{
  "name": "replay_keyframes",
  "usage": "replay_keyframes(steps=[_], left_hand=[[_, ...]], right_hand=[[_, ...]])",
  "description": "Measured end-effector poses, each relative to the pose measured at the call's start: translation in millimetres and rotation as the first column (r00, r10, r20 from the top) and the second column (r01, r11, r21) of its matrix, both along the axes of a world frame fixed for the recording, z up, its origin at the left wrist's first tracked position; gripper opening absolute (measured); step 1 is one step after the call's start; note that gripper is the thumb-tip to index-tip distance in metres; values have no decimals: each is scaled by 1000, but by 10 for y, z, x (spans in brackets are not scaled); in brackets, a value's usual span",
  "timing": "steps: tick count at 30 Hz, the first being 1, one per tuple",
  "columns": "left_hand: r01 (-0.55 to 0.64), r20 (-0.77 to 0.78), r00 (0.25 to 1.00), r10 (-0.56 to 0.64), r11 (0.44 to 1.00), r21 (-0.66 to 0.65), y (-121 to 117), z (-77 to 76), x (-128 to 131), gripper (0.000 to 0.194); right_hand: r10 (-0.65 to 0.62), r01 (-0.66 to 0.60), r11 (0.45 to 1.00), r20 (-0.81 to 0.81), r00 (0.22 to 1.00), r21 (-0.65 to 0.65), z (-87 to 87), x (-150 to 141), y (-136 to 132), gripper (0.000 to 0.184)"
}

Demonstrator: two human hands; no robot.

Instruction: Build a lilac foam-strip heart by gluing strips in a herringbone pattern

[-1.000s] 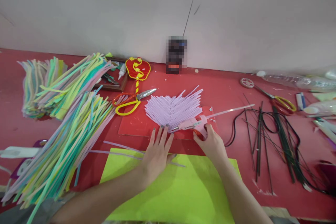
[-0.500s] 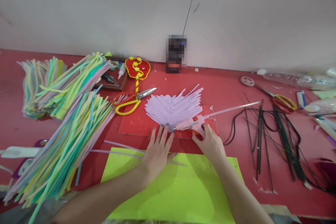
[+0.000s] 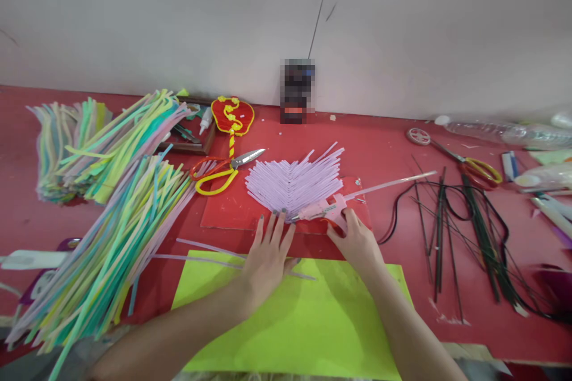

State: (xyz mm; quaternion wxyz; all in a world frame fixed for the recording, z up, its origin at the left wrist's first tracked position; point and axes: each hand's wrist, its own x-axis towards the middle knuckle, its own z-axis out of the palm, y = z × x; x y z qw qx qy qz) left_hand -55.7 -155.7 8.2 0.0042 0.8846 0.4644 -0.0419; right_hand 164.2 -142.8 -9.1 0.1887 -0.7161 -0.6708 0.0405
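A pink hot glue gun [image 3: 319,209] is held in my right hand [image 3: 355,239], its fingers wrapped round the handle. A clear glue stick [image 3: 393,184] sticks out of its back toward the right. The metal nozzle touches or nearly touches the lower tip of a lilac leaf-shaped piece made of pipe cleaners [image 3: 292,181]. That piece lies on a red board [image 3: 227,214]. My left hand [image 3: 268,253] lies flat with fingers spread, fingertips at the piece's lower tip. Loose lilac pipe cleaners [image 3: 196,259] pass beneath this hand, over a yellow-green sheet [image 3: 286,333].
Bundles of coloured pipe cleaners [image 3: 120,250] fill the left side. Scissors [image 3: 218,172], a red fan-shaped ornament [image 3: 232,116] and a wooden tray [image 3: 192,146] lie behind. On the right are dark wires [image 3: 440,238], a black cord [image 3: 395,208], more scissors [image 3: 478,171] and a plastic bottle [image 3: 496,133].
The whole view has shifted very slightly. Both hands and the glue gun keep practically the same places relative to the lilac piece.
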Motion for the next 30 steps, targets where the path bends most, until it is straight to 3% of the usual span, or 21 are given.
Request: replay_keyframes(steps=[14, 30], left_hand=[[-10, 1, 1000, 10, 1000, -9, 11, 47, 1, 62], [-6, 10, 1000, 6, 1000, -6, 15, 76, 3, 63]], right_hand=[[1, -1, 1000, -7, 1000, -6, 15, 16, -4, 29], [-92, 84, 992, -77, 993, -99, 69, 108, 5, 28]])
